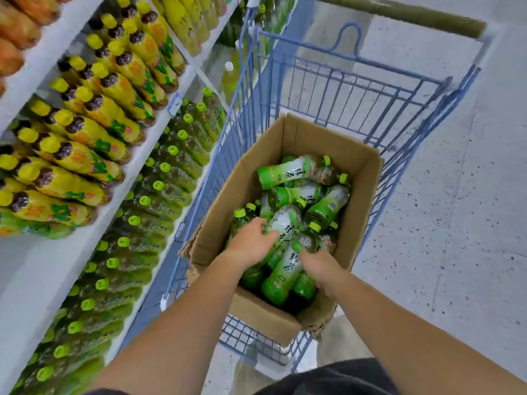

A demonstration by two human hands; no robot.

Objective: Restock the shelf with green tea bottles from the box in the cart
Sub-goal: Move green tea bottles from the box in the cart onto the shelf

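Green tea bottles [288, 172] in box [313, 141], left hand [251, 240] on 1

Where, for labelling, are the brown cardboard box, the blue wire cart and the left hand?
brown cardboard box [328, 145]: head view, far inner wall.
blue wire cart [342, 89]: head view, front grille.
left hand [251, 240]: head view, knuckles.

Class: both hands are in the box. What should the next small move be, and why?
Probably lift the bottle clear of the box: the left hand curls round it, and the shelf stands close on the left. The right hand has its grip hidden.
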